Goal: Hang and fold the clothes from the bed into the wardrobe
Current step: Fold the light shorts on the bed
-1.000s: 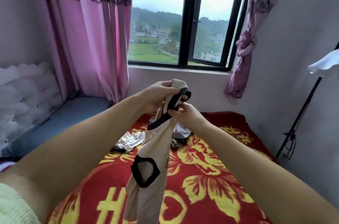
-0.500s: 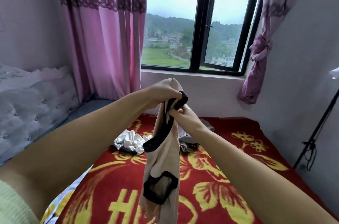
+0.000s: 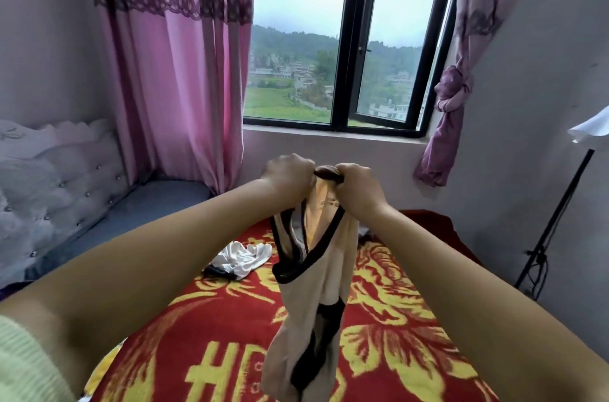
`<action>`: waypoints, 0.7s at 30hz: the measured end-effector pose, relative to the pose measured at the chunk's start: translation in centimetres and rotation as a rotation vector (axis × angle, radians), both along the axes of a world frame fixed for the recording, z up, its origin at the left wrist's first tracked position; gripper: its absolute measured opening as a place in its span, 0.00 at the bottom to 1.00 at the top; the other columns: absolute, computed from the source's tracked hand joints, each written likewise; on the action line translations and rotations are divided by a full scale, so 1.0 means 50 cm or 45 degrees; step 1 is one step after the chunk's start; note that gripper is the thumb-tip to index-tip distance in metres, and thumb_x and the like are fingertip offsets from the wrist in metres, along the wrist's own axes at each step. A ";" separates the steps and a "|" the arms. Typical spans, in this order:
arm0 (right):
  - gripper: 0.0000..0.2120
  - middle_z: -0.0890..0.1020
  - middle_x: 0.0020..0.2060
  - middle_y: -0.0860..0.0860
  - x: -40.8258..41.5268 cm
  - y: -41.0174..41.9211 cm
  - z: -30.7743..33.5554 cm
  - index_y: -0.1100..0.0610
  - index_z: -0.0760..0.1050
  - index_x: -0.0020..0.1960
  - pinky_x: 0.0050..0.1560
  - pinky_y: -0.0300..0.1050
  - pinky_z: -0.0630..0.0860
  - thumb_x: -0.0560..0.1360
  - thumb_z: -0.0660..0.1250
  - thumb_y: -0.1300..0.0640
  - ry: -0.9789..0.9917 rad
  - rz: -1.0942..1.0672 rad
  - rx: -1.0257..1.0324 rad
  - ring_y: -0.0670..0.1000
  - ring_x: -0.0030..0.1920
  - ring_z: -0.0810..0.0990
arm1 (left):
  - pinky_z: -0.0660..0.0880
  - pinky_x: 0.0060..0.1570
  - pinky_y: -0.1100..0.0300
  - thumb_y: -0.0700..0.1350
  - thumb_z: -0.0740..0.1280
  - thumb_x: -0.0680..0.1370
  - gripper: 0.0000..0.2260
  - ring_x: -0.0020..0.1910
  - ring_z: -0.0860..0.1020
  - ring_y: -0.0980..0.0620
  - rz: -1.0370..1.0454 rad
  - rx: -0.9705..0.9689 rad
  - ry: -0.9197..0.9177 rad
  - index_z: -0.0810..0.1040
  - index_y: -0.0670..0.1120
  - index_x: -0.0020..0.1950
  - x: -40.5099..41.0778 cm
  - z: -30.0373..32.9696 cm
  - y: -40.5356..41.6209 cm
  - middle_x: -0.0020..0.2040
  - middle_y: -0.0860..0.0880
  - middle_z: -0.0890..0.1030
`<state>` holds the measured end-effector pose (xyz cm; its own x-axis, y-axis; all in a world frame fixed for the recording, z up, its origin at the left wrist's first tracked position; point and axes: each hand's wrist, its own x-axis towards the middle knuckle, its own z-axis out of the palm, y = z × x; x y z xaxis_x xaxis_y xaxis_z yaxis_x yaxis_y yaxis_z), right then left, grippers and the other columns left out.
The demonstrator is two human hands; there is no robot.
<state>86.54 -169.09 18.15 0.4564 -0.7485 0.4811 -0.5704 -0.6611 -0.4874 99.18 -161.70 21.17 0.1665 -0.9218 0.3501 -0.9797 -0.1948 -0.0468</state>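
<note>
Head view: both hands [image 3: 324, 182] now meet atop the raised beige top [image 3: 316, 270].

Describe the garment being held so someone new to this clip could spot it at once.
Start at the red and yellow blanket below the window. Above it, both hands grip one garment by its top, hanging free. It is beige with black trim, unlike the crumpled white clothing lying on the blanket.

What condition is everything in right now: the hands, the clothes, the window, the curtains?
Left hand: grips top's strap.
Right hand: grips the same strap.
Beige top: held up, hanging over the bed.
White garment: crumpled on the blanket.
Window: right pane ajar.
Left curtain: hanging loose.
Right curtain: knotted.
</note>
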 end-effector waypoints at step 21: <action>0.19 0.74 0.30 0.48 -0.212 -0.081 0.091 0.55 0.76 0.33 0.38 0.39 0.66 0.73 0.55 0.72 -0.271 0.228 0.524 0.46 0.35 0.71 | 0.66 0.30 0.60 0.35 0.59 0.75 0.10 0.30 0.69 0.51 -0.183 -0.277 1.534 0.74 0.43 0.36 0.183 -0.028 0.012 0.31 0.46 0.72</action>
<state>75.93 -173.14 22.71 0.5189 -0.8148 0.2587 -0.3248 -0.4678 -0.8220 108.35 -161.09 19.75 0.3912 -0.9000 0.1921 -0.3879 0.0280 0.9213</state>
